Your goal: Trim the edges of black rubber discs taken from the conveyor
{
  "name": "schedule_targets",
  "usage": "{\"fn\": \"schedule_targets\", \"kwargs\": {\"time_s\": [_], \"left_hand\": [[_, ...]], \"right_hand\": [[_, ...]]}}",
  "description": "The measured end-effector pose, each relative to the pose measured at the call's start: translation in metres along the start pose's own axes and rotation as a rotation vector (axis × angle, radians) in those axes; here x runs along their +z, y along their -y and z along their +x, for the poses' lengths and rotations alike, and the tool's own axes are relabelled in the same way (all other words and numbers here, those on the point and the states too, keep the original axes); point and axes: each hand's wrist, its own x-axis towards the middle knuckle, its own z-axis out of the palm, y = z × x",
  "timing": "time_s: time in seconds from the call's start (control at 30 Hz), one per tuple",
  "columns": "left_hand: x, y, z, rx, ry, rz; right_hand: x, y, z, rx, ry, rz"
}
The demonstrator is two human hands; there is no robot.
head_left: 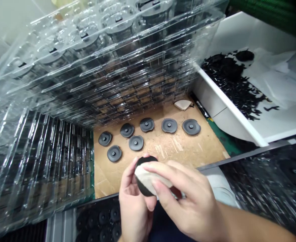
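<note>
My left hand (136, 198) is wrapped round the edge of a black disc (143, 186), held up in front of the board's near edge. Pressed against the disc's face is a folded white cloth (148, 178), pinched between the thumb and fingers of my right hand (188, 195). Beyond my hands, several dark grey round discs (136, 143) with small raised centres lie apart on a brown board (160, 151). The underside of the disc I hold is hidden by my fingers.
Tall stacks of clear plastic trays (117, 74) rise behind the board and at its left. To the right stands a white bin (228, 97) with a heap of black scraps (228, 77). A white pad (182, 104) and a black pen (199, 106) lie at the board's far right.
</note>
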Motion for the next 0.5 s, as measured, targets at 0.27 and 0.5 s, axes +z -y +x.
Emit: {"fn": "schedule_targets", "kwargs": {"time_s": [0.27, 0.5], "left_hand": [[-0.004, -0.002, -0.004, -0.031, -0.011, 0.004], [0.001, -0.006, -0.008, -0.14, 0.084, -0.042]], "right_hand": [[-0.022, -0.025, -0.014, 0.34, 0.113, -0.115], [0.002, 0.009, 0.003, -0.153, 0.117, -0.015]]}}
